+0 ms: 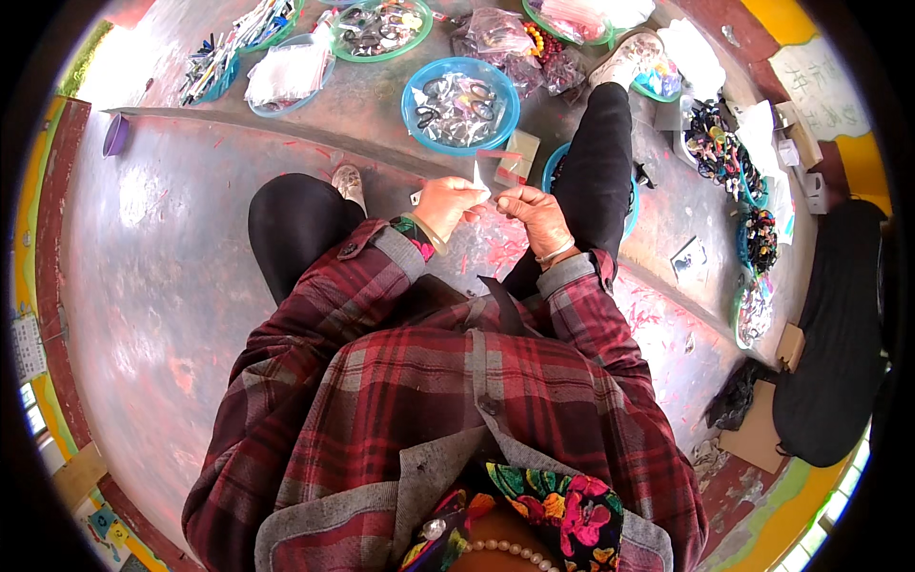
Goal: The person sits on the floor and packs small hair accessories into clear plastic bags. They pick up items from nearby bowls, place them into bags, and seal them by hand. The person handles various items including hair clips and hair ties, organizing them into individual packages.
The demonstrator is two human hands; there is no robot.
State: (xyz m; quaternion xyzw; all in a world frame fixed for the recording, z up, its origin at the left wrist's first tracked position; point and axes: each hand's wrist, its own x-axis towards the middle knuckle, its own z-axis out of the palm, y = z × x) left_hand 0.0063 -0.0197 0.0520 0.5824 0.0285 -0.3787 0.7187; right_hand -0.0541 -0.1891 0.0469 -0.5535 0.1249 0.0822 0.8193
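Observation:
My two hands meet above the floor between my knees. Between them stands a small clear plastic bag (505, 172) with a reddish band near its top. My left hand (448, 207) is closed, pinching the bag's left side, where a white slip (480, 179) shows. The thumb and fingers of my right hand (538, 221) are pressed together at the bag's lower right edge. Whether anything small is also in those fingertips, I cannot tell. Just beyond the hands sits a blue basin (416, 122) of small bagged items, some with black rings.
Behind my right leg is another blue basin (633, 212). Green and blue basins of packets line the far side, beside purplish plastic bags (496, 33). More filled baskets (742, 319) stand at the right, near a long black object (827, 353). A purple bowl (115, 135) lies far left.

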